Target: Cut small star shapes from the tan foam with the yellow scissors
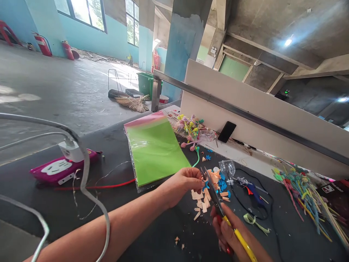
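My left hand point(189, 182) pinches a small blue paper piece point(205, 186) with pointed edges. In my right hand point(231, 231) is a pair of scissors point(214, 194) with red and yellow handles. The blades point up and away, and their tips are beside the blue piece; whether they touch it I cannot tell. Peach and blue paper scraps point(200, 200) lie on the dark table under and around both hands. The cut bottom of a clear plastic bottle point(227, 169) lies just beyond the scraps.
Green paper sheets point(158, 149) in a clear sleeve lie left of the scraps. A glue gun point(255, 194) with a black cord lies right. Colourful stems point(305, 196) sit far right, a phone point(227, 131) leans on the divider, and a purple power strip point(61, 169) with cables is left.
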`<state>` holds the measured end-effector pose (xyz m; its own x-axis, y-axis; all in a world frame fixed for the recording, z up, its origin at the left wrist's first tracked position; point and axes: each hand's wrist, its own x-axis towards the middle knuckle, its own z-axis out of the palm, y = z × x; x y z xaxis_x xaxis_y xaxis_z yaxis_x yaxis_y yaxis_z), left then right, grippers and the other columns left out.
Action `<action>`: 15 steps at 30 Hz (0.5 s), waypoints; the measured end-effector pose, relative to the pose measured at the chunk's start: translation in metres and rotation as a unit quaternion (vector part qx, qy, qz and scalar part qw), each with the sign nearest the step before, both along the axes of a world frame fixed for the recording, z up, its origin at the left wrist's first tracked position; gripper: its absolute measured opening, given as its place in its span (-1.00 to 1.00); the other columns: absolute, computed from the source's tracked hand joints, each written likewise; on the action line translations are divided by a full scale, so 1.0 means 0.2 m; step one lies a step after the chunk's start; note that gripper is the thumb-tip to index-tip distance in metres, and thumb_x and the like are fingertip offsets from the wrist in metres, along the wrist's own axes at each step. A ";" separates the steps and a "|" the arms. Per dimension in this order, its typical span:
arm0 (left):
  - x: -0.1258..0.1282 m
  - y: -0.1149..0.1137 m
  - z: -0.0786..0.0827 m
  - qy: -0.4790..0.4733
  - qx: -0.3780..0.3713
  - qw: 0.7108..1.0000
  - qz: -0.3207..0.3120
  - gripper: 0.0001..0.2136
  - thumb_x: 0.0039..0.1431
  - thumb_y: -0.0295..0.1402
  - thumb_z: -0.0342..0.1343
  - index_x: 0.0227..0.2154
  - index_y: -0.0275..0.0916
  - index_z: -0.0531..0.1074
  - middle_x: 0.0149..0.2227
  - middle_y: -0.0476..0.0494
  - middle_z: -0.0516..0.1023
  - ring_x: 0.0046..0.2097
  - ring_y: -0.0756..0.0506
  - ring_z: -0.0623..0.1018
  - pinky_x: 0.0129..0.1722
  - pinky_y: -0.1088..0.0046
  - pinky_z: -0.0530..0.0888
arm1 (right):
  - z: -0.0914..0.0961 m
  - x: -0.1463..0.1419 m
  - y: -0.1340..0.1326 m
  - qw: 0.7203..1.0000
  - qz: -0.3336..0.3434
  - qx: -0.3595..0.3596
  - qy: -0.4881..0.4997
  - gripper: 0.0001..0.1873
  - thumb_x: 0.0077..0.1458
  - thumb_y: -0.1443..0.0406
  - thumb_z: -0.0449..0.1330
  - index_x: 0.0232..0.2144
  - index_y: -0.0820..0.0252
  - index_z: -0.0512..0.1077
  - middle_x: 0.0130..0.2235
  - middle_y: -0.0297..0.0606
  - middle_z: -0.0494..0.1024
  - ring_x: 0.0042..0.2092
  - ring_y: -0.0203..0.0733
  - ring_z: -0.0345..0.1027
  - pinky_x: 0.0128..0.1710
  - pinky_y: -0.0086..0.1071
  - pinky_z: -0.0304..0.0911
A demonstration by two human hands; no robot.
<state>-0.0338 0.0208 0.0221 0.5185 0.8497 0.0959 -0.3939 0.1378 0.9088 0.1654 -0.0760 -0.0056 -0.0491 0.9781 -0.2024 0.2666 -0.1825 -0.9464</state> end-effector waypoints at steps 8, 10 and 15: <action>0.00 0.00 0.00 0.009 0.005 1.000 0.007 -0.87 -0.06 -0.47 0.16 -0.61 -0.30 0.32 -0.61 0.02 0.35 -0.51 0.05 0.33 -0.43 0.50 0.25 | -0.02 0.01 0.01 0.999 0.028 0.000 0.037 -0.37 -0.15 -0.23 0.10 -0.12 -0.03 0.35 -0.52 -0.46 0.24 -0.65 -0.46 -0.07 -0.65 -0.45 0.00; 0.01 0.00 -0.01 0.003 0.004 1.000 0.016 -0.87 -0.06 -0.47 0.16 -0.60 -0.30 0.31 -0.61 0.03 0.35 -0.51 0.06 0.34 -0.42 0.50 0.25 | -0.02 0.00 0.01 0.999 0.026 -0.001 0.041 -0.39 -0.15 -0.23 0.10 -0.13 -0.05 0.34 -0.51 -0.47 0.22 -0.66 -0.46 -0.05 -0.66 -0.47 -0.01; 0.01 -0.01 -0.01 0.004 0.006 1.000 0.030 -0.88 -0.04 -0.46 0.16 -0.58 -0.31 0.33 -0.60 0.02 0.36 -0.50 0.05 0.34 -0.41 0.50 0.24 | -0.04 -0.02 0.02 0.998 0.047 0.014 0.045 -0.51 -0.08 -0.20 0.06 -0.25 -0.05 0.33 -0.56 -0.51 0.14 -0.68 -0.47 -0.07 -0.69 -0.49 -0.06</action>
